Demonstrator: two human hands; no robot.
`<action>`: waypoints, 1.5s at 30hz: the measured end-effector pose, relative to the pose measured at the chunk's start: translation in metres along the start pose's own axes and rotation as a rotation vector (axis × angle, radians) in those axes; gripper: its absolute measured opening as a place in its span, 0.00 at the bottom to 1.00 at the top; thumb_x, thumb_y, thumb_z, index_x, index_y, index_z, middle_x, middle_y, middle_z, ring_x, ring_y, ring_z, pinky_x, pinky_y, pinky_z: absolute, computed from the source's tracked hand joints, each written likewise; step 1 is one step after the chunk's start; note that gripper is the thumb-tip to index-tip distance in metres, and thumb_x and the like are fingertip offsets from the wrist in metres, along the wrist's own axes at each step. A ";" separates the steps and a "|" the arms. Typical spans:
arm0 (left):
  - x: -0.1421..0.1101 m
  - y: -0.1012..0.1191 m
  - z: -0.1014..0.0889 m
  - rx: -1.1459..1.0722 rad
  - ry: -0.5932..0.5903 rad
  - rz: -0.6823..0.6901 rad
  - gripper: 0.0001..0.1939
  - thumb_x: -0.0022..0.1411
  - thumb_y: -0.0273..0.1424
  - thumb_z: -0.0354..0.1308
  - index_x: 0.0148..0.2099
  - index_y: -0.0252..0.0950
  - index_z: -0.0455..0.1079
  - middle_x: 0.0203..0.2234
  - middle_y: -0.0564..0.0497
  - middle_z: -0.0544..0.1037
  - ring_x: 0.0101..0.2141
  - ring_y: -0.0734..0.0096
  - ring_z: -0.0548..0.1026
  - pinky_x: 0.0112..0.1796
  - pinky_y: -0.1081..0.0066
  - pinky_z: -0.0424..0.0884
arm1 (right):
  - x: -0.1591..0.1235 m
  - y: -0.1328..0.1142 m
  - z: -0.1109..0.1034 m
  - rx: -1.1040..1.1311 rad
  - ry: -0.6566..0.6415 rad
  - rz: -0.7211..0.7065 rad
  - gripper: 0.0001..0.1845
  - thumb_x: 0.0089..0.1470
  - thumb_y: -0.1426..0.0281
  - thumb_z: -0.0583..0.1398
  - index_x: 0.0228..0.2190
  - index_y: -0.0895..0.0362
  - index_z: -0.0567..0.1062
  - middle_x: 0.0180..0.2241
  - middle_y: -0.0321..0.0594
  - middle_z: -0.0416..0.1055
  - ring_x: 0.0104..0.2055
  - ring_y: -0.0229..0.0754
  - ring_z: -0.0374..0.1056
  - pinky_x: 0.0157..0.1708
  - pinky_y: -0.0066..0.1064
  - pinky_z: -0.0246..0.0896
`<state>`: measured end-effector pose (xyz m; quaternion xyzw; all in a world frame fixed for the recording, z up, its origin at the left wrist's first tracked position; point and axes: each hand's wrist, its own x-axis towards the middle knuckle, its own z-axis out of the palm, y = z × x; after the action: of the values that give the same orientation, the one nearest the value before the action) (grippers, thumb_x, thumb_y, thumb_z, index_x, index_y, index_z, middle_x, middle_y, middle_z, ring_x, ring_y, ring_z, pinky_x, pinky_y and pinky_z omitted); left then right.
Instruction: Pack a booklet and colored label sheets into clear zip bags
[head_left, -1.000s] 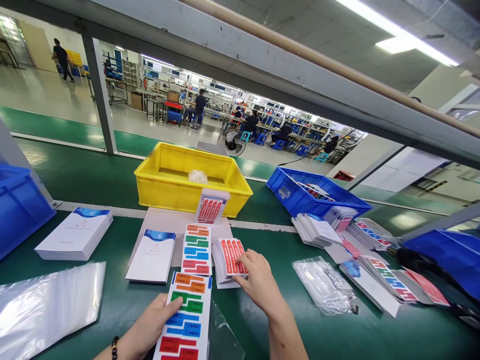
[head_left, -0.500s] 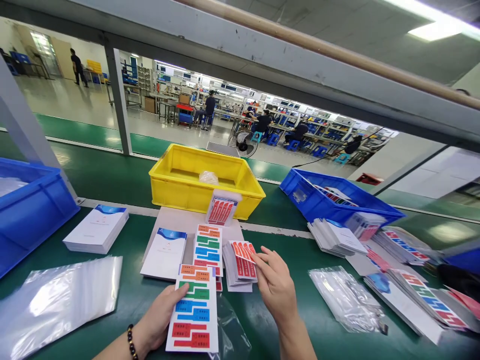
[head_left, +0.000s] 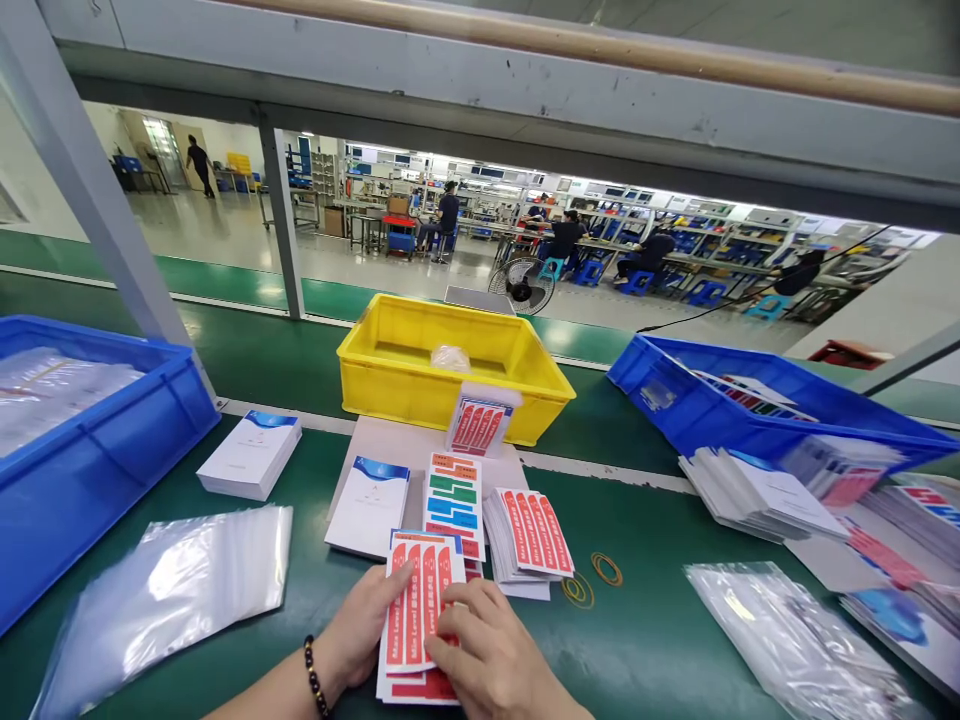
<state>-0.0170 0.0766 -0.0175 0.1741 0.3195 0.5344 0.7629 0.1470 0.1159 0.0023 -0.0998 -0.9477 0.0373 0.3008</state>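
Observation:
My left hand (head_left: 361, 618) is closed on a small stack of printed sheets, thumb on top. Uppermost in the stack is a red-and-white sticker sheet (head_left: 410, 610) with "Max Level" and "Min Level" strips. My right hand (head_left: 491, 645) grips this sheet's right side, its fingertips partly hidden. Under it show the edges of a multicoloured sheet and a blue-topped booklet. Just beyond lie a booklet stack (head_left: 367, 505), a pile of multicoloured sticker sheets (head_left: 454, 500) and a pile of red sticker sheets (head_left: 534, 535).
A yellow bin (head_left: 450, 385) stands behind, with red sheets (head_left: 480, 425) upright against it. Blue bins flank it at left (head_left: 112, 450) and right (head_left: 750, 400). Clear plastic bags (head_left: 202, 570) lie left. Rubber bands (head_left: 606, 569), more bags (head_left: 795, 630) and a booklet pile (head_left: 757, 495) lie right.
My right hand has moved left from the red pile, bringing a red sticker sheet onto the multicoloured sheet in my left hand. The view has shifted, bringing rubber bands into sight.

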 end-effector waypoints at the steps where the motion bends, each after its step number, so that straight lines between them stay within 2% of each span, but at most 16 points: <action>1: 0.000 -0.001 -0.001 0.007 -0.006 0.000 0.18 0.56 0.37 0.57 0.41 0.26 0.72 0.34 0.37 0.79 0.37 0.55 0.77 0.40 0.62 0.70 | 0.000 0.000 -0.003 0.011 -0.024 0.010 0.09 0.50 0.78 0.52 0.31 0.58 0.72 0.25 0.40 0.69 0.35 0.44 0.64 0.31 0.34 0.57; 5: 0.002 -0.004 -0.004 0.043 0.008 0.022 0.16 0.53 0.35 0.61 0.40 0.27 0.72 0.32 0.40 0.80 0.33 0.59 0.78 0.36 0.65 0.71 | -0.001 0.001 -0.010 0.127 -0.079 0.060 0.06 0.52 0.68 0.57 0.32 0.56 0.72 0.26 0.40 0.70 0.35 0.46 0.65 0.32 0.36 0.60; 7: 0.001 -0.005 -0.005 0.065 0.007 0.036 0.17 0.52 0.36 0.62 0.39 0.28 0.72 0.31 0.41 0.80 0.31 0.60 0.78 0.35 0.65 0.71 | -0.005 0.004 -0.009 0.243 0.024 0.136 0.13 0.51 0.61 0.58 0.36 0.55 0.72 0.29 0.42 0.70 0.35 0.47 0.65 0.33 0.38 0.61; 9: -0.002 -0.004 -0.004 0.102 0.007 0.017 0.18 0.50 0.38 0.63 0.39 0.29 0.72 0.31 0.41 0.80 0.31 0.61 0.77 0.36 0.65 0.70 | -0.010 0.008 -0.005 0.364 0.218 0.396 0.16 0.53 0.61 0.57 0.43 0.54 0.69 0.34 0.46 0.70 0.35 0.46 0.66 0.33 0.37 0.63; 11: -0.005 -0.003 -0.001 0.157 -0.003 -0.023 0.20 0.49 0.40 0.64 0.38 0.29 0.72 0.30 0.42 0.79 0.30 0.62 0.77 0.37 0.65 0.70 | -0.012 0.012 -0.001 0.586 0.380 0.766 0.19 0.53 0.61 0.56 0.46 0.54 0.66 0.38 0.47 0.70 0.34 0.45 0.68 0.33 0.37 0.65; 13: -0.008 -0.001 0.002 0.219 -0.037 -0.055 0.22 0.48 0.43 0.64 0.38 0.29 0.72 0.30 0.41 0.79 0.31 0.61 0.77 0.37 0.65 0.69 | -0.011 0.014 0.001 0.962 0.370 1.011 0.22 0.50 0.58 0.59 0.45 0.54 0.67 0.37 0.47 0.71 0.32 0.45 0.70 0.32 0.37 0.66; 14: -0.009 0.000 0.004 0.255 -0.061 -0.062 0.23 0.48 0.44 0.63 0.39 0.29 0.71 0.30 0.41 0.79 0.32 0.60 0.77 0.38 0.64 0.69 | -0.010 0.015 0.002 1.153 0.308 1.055 0.22 0.47 0.57 0.61 0.42 0.55 0.68 0.36 0.46 0.72 0.32 0.45 0.71 0.32 0.38 0.67; 17: -0.011 0.004 0.004 0.481 -0.082 0.031 0.23 0.51 0.45 0.60 0.43 0.32 0.69 0.35 0.43 0.78 0.36 0.60 0.75 0.39 0.65 0.67 | -0.007 0.022 -0.002 1.403 0.196 1.091 0.19 0.41 0.60 0.66 0.33 0.58 0.73 0.31 0.45 0.75 0.33 0.48 0.72 0.35 0.40 0.67; 19: -0.010 0.006 0.001 0.760 -0.039 0.118 0.20 0.52 0.41 0.60 0.43 0.34 0.68 0.34 0.47 0.77 0.33 0.64 0.73 0.36 0.69 0.67 | -0.009 0.031 -0.006 1.349 0.337 1.159 0.18 0.39 0.61 0.68 0.31 0.58 0.74 0.29 0.43 0.76 0.32 0.48 0.72 0.34 0.39 0.68; 22: -0.010 0.009 -0.003 1.211 0.016 0.147 0.07 0.52 0.33 0.59 0.34 0.35 0.70 0.23 0.53 0.74 0.25 0.71 0.68 0.28 0.73 0.63 | -0.013 0.044 -0.011 1.237 0.678 1.258 0.20 0.36 0.61 0.69 0.32 0.58 0.74 0.28 0.42 0.76 0.29 0.47 0.73 0.30 0.38 0.69; 23: -0.010 0.010 -0.003 1.321 -0.004 0.161 0.04 0.53 0.30 0.57 0.30 0.35 0.71 0.21 0.54 0.73 0.24 0.71 0.67 0.28 0.73 0.62 | -0.014 0.046 -0.012 1.215 0.755 1.269 0.21 0.36 0.60 0.69 0.33 0.58 0.73 0.28 0.42 0.77 0.29 0.47 0.73 0.28 0.38 0.69; 25: -0.010 0.011 -0.002 1.445 -0.112 0.238 0.07 0.54 0.27 0.54 0.26 0.36 0.71 0.21 0.52 0.73 0.28 0.69 0.67 0.32 0.72 0.62 | -0.015 0.047 -0.010 1.194 0.811 1.267 0.22 0.36 0.61 0.69 0.34 0.58 0.73 0.29 0.42 0.77 0.29 0.47 0.73 0.27 0.36 0.70; 28: -0.010 0.014 0.001 1.407 -0.241 0.293 0.10 0.58 0.29 0.52 0.28 0.37 0.73 0.24 0.51 0.75 0.31 0.67 0.69 0.36 0.71 0.62 | -0.013 0.043 -0.005 1.216 0.700 1.244 0.21 0.39 0.61 0.68 0.35 0.58 0.73 0.29 0.42 0.77 0.29 0.46 0.73 0.25 0.34 0.69; 33: -0.008 0.016 -0.001 1.159 -0.129 0.278 0.11 0.58 0.33 0.53 0.29 0.35 0.73 0.32 0.47 0.73 0.35 0.65 0.69 0.38 0.70 0.63 | -0.017 0.043 -0.005 1.204 0.538 1.201 0.20 0.40 0.60 0.67 0.33 0.58 0.73 0.30 0.42 0.77 0.31 0.47 0.73 0.27 0.35 0.69; 39: -0.007 0.008 -0.005 1.125 -0.059 0.274 0.09 0.55 0.33 0.54 0.27 0.35 0.71 0.29 0.50 0.67 0.32 0.67 0.67 0.36 0.70 0.63 | -0.016 0.042 -0.006 1.213 0.417 1.146 0.18 0.40 0.59 0.67 0.30 0.57 0.71 0.29 0.41 0.76 0.33 0.46 0.73 0.36 0.38 0.67; 45: -0.011 0.006 -0.001 1.143 -0.098 0.297 0.10 0.58 0.32 0.52 0.26 0.35 0.68 0.31 0.50 0.65 0.34 0.67 0.67 0.37 0.70 0.64 | -0.018 0.042 -0.008 1.192 0.448 1.179 0.24 0.41 0.59 0.66 0.39 0.54 0.66 0.30 0.38 0.76 0.33 0.46 0.73 0.34 0.37 0.67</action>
<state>-0.0243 0.0687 -0.0117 0.6246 0.4934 0.3701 0.4790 0.1731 0.1535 -0.0065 -0.4056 -0.4821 0.6569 0.4142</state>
